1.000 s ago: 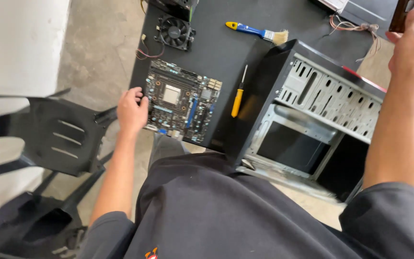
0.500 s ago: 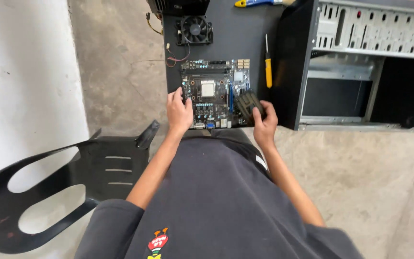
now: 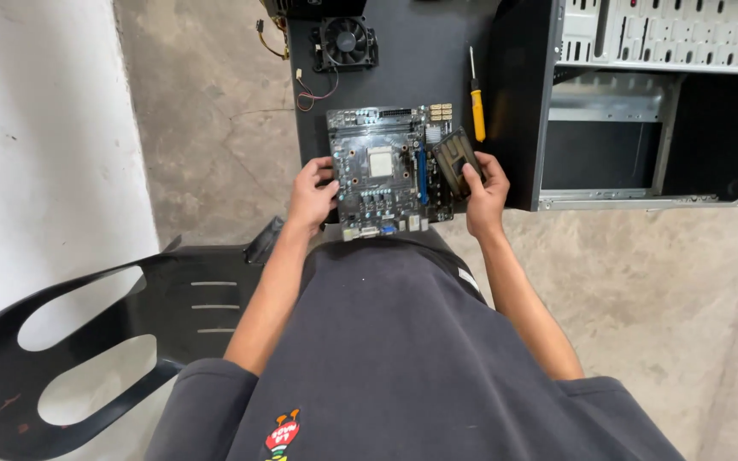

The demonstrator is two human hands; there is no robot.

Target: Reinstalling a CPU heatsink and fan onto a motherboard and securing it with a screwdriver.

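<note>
Black table [image 3: 403, 60]: motherboard [image 3: 386, 175] between hands; right hand [image 3: 484, 192] grip on memory stick [image 3: 454, 158].

Your left hand [image 3: 311, 198] steadies the motherboard [image 3: 389, 171] on the worktop [image 3: 412, 60] while your right hand [image 3: 486, 189] holds a dark module [image 3: 455, 159] at its right edge.

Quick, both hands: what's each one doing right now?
Left hand: gripping the motherboard's left edge.
Right hand: closed on a dark flat part, held over the board's right side.

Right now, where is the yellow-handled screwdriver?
In the head view, the screwdriver lies on the black table, between the circuit board and the open computer case.
</note>
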